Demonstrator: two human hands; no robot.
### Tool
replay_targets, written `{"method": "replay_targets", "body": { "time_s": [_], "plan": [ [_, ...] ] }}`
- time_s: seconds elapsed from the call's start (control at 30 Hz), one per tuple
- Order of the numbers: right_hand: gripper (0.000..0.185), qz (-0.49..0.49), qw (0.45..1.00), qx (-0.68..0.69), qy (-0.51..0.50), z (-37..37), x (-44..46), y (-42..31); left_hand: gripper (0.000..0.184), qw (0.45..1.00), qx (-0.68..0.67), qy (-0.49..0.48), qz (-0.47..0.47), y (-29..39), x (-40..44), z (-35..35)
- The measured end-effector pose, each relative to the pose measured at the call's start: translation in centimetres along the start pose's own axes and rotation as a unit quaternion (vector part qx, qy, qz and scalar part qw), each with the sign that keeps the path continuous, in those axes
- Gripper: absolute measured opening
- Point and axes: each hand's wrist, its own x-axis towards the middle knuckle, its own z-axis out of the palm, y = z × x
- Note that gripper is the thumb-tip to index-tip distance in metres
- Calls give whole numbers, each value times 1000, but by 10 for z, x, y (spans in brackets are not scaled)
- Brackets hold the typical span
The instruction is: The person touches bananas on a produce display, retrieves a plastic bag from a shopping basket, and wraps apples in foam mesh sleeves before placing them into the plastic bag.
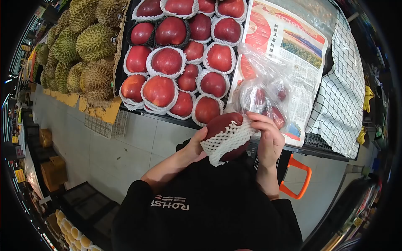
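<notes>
A large dark red apple (218, 125) is held between my two hands in front of my chest. A white foam net sleeve (226, 141) wraps round its middle, leaving red skin bare above and below. My left hand (193, 146) grips the apple's left side, with the thumb near the top. On the other side, the fingers of my right hand (268, 136) close on the net's right edge. Just beyond the right hand, a clear plastic bag (266, 90) with several red fruits inside lies on a spread newspaper (299, 75).
A black tray of red apples (167, 62) in foam nets stands ahead. Spiky durians (94, 44) are piled at the left. A checked cloth (337, 100) covers the table's right side. Below it are an orange handle (307, 178) and, at the lower left, black crates (90, 205).
</notes>
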Motion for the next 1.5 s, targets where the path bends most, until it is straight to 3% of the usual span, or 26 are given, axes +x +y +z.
{"method": "replay_targets", "body": {
  "time_s": [0.13,0.23,0.4,0.57,0.63,0.77,0.9,1.03,1.07,1.23,1.3,1.33,1.37,1.43,1.5],
  "plan": [
    [23,77,996,-9,-50,18,-14,-5,92,998,51,2,-37,6,-35,-10],
    [21,124,989,-62,-52,38,-23,-7,101,995,73,41,-62,6,-58,-16],
    [22,211,972,62,-88,48,-46,-8,101,990,104,67,-74,8,-80,-18],
    [17,204,976,19,-77,60,-72,-21,100,990,15,87,-112,-4,-105,-36],
    [10,183,976,-28,-111,64,-79,-22,98,993,15,22,-116,-8,-108,-49],
    [6,143,985,-13,-101,77,-91,-21,95,992,9,-12,-125,-15,-121,-63],
    [5,185,983,13,-17,97,-104,-20,94,991,17,19,-135,-13,-133,-63],
    [6,186,982,26,-37,113,-107,-16,93,989,19,-4,-149,-16,-141,-74],
    [6,235,970,66,-25,118,-107,-18,92,988,21,-12,-150,-16,-143,-76],
    [6,202,975,93,7,134,-113,-7,92,983,-35,9,-179,-11,-155,-83],
    [11,22,993,-114,1,136,-110,-6,92,981,-56,3,-184,-12,-159,-87],
    [18,11,982,-185,44,136,-111,-10,94,980,-92,4,-178,-14,-160,-86],
    [19,-69,961,-261,59,133,-108,-7,95,977,-126,5,-172,-15,-159,-87],
    [17,-62,957,-269,93,134,-105,-11,99,972,-167,-42,-157,-18,-153,-83],
    [8,-31,973,-212,91,134,-103,-13,110,977,-97,82,-169,-19,-151,-72]
  ]
}}
